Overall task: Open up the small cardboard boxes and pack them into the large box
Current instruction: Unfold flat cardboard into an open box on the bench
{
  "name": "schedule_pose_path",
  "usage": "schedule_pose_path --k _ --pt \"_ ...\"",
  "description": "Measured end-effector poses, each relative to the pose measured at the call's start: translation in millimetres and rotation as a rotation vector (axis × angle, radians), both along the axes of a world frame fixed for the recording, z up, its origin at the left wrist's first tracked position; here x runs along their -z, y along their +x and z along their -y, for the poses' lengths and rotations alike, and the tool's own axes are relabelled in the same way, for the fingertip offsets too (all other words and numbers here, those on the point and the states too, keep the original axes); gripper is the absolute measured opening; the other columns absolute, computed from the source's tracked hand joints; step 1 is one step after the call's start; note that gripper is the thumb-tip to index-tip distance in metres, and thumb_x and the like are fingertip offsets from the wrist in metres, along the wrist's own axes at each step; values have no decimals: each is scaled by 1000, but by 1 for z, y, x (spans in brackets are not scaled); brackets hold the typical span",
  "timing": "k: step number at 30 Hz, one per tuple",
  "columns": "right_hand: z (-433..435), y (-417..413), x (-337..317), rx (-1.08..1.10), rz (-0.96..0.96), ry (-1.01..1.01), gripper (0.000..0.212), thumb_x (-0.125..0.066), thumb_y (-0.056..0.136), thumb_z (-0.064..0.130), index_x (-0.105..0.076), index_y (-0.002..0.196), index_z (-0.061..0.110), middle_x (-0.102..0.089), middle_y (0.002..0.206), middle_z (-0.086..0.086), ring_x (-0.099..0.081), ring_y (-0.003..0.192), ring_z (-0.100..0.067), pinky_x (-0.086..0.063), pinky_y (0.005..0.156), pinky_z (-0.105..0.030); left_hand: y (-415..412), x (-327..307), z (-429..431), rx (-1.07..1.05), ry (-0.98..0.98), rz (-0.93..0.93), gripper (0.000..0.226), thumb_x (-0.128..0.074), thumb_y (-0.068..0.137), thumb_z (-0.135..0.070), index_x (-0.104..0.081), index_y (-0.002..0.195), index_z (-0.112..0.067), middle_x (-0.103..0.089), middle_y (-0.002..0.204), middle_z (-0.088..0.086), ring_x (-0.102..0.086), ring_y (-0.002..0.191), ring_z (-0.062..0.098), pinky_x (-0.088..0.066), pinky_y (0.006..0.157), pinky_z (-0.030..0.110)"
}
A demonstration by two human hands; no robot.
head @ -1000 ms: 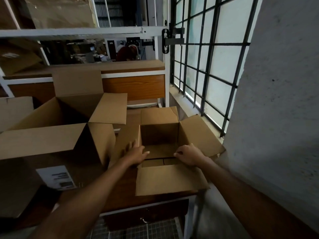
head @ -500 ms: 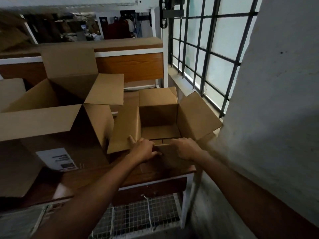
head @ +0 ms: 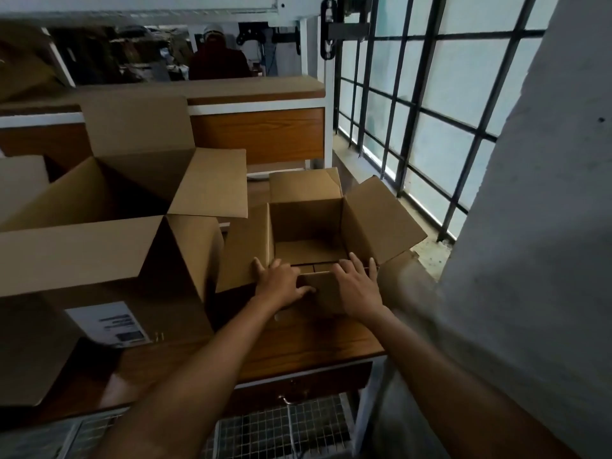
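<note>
A small cardboard box (head: 306,221) stands open on the wooden table (head: 298,346), with its left, far and right flaps spread outward. Its near flap (head: 326,289) is bent down over the front side. My left hand (head: 280,283) lies at the box's near left corner, fingers spread over the left flap and the rim, thumb on the near flap. My right hand (head: 359,289) presses flat on the near flap, its straight fingers reaching the rim. The large box (head: 82,250) stands open just to the left, with a white label (head: 109,324) on its front.
A grey wall (head: 530,226) stands close on the right, and a barred window (head: 414,111) lies behind the small box. A second wooden bench (head: 258,134) is behind. A person (head: 217,61) is far back. A drawer handle (head: 288,399) and wire mesh (head: 281,432) sit below the table edge.
The near flap, lying flat toward me a second ago, has been folded down against the box front. Both hands came down with it and their fingers straightened.
</note>
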State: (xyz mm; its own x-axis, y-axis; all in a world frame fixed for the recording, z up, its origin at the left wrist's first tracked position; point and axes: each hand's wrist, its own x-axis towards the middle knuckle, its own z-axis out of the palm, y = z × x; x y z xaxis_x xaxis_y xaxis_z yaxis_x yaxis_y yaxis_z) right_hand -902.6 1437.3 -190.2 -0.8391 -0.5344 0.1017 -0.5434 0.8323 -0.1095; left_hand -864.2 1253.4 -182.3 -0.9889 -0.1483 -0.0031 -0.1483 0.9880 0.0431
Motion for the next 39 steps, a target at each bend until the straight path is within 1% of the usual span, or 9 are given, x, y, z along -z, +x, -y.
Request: schedule_pose_path --k 3,7,11,14,21,26,30,34,39 --pt "0 -4 4 -11 7 22 76 -68 83 29 -27 147 26 -14 163 -4 7 152 -30 5 119 -62 -8 3 6 16 -6 10 59 -51 81 -73 -64 117 -28 -61 126 -3 -46 129 21 -11 110 70" --pt "0 -6 -7 -27 88 43 76 -62 84 39 -25 150 27 -10 165 -5 6 152 -29 4 119 -62 -7 0 6 27 -14 31 65 -48 81 -76 -57 125 -29 -56 136 -1 -38 137 24 -8 112 70" --pt "-8 -4 -21 -49 156 65 72 -57 90 39 -23 153 28 -7 165 -9 4 152 -30 -1 121 -58 -1 -13 3 34 6 106 87 -48 81 -75 -26 151 -29 -24 160 8 0 150 35 1 114 65" --pt "-17 -1 -32 -25 202 5 75 -56 92 39 -18 155 23 -6 165 -11 1 152 -30 -9 122 -51 10 -26 -1 42 75 71 88 -47 85 -70 -12 155 -28 -15 162 8 7 150 35 -6 116 62" --pt "-30 27 -62 -9 203 -340 78 -59 94 39 -14 156 26 -5 166 -4 -3 153 -23 -24 118 -45 45 -53 -18 61 147 -234 74 -39 94 -62 -20 154 -22 -18 162 7 -1 150 29 -13 120 50" --pt "-36 57 -74 -39 75 -632 78 -60 91 46 -19 155 26 -14 165 -5 -25 148 -26 -35 111 -45 69 -79 -32 61 210 -560 64 -45 97 -51 -32 149 -18 -32 156 8 -15 148 27 -22 116 42" --pt "-32 80 -82 -60 42 -773 77 -62 90 47 -23 153 27 -19 164 -4 -33 145 -25 -38 110 -55 95 -101 -41 57 250 -612 62 -43 97 -50 -32 149 -18 -30 157 7 -14 148 26 -21 115 41" --pt "-18 101 -96 -92 56 -876 72 -62 91 42 -28 152 24 -22 163 -2 -31 146 -21 -37 112 -42 121 -114 -41 48 275 -642 60 -44 97 -49 -32 149 -20 -27 158 7 -13 148 25 -18 112 37" --pt "13 128 -118 -153 54 -951 70 -61 92 42 -29 152 25 -22 163 -3 -30 146 -23 -37 112 -44 144 -130 -20 52 208 -676 63 -38 95 -57 -32 148 -22 -25 157 6 -12 148 24 -26 112 46"
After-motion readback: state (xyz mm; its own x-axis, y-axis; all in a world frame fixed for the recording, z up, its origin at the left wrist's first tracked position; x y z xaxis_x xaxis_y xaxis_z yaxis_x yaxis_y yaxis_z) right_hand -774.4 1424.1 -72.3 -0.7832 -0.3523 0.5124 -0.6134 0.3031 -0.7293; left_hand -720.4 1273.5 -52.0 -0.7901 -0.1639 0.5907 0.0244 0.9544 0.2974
